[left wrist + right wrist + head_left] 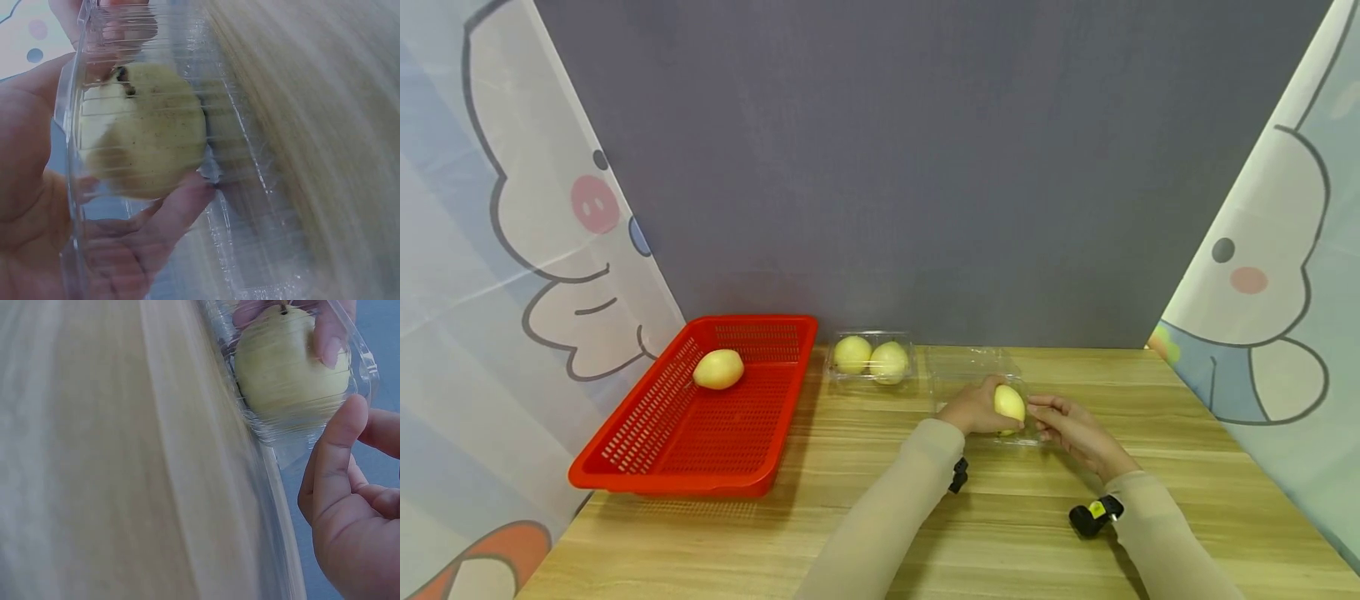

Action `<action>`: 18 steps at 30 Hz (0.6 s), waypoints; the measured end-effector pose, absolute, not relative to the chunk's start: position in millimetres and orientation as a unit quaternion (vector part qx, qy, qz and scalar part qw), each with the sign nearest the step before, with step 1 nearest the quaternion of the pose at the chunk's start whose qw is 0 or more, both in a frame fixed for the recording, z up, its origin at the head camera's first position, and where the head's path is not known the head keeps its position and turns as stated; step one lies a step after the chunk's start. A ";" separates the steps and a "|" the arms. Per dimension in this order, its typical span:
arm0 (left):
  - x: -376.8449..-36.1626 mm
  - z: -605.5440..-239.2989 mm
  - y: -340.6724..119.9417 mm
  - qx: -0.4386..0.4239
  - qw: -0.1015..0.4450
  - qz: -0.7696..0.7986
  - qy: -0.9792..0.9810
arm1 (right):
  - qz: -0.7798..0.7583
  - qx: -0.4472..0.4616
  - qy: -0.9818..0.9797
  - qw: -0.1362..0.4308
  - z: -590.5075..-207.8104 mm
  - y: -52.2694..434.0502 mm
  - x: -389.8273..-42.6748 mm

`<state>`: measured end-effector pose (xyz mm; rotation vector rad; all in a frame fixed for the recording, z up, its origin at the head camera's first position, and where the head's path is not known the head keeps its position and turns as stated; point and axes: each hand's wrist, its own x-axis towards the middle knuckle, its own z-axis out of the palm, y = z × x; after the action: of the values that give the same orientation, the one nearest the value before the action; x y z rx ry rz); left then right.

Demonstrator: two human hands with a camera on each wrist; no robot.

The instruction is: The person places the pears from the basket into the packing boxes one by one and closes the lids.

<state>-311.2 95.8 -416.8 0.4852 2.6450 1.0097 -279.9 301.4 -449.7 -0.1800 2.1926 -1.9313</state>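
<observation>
A yellow pear sits in the cup of an open clear plastic clamshell box on the wooden table. My left hand grips this pear; in the left wrist view its fingers curl round the pear behind the clear plastic. My right hand is just right of the box. Its thumb is beside the box's rim and its fingers are loosely curled, holding nothing I can see. The pear shows there too, with a left fingertip on it.
A red slotted basket at the left holds one pear. A second clear box with two pears stands against the grey back wall. Curtains hang at both sides of the table.
</observation>
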 end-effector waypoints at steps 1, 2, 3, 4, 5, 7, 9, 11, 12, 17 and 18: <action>-310.8 -416.3 95.3 0.167 0.133 0.348 0.913 | -0.656 -0.060 0.745 0.106 -449.6 301.3 -279.9; -310.2 -415.4 95.0 0.166 0.133 0.348 0.913 | -0.657 -0.058 0.745 0.104 -449.5 301.3 -279.9; -309.5 -414.5 94.8 0.165 0.133 0.348 0.913 | -0.655 -0.060 0.746 0.104 -449.4 301.5 -279.9; -309.0 -413.8 94.8 0.163 0.133 0.347 0.914 | -0.655 -0.059 0.746 0.104 -449.4 301.8 -280.1; -308.6 -413.2 94.7 0.161 0.132 0.345 0.915 | -0.654 -0.059 0.747 0.105 -449.6 302.0 -280.2; -307.9 -412.2 94.7 0.160 0.132 0.341 0.917 | -0.654 -0.058 0.747 0.105 -449.8 302.4 -280.5; -307.4 -411.4 94.7 0.159 0.131 0.340 0.917 | -0.654 -0.057 0.746 0.105 -450.0 302.7 -280.7; -307.6 -411.1 93.7 0.159 0.131 0.343 0.917 | -0.656 -0.057 0.745 0.106 -449.8 302.5 -280.5; -307.8 -411.0 93.2 0.158 0.131 0.343 0.916 | -0.656 -0.059 0.745 0.106 -449.6 302.4 -280.4; -310.8 -414.1 90.4 0.158 0.135 0.353 0.912 | -0.658 -0.058 0.744 0.105 -449.1 301.6 -280.3; -311.4 -414.8 89.9 0.159 0.136 0.355 0.911 | -0.657 -0.058 0.744 0.105 -449.2 301.5 -280.4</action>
<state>-311.4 89.9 -414.8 0.4609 2.6392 1.0279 -280.4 301.5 -449.2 -0.1720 2.1926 -1.9375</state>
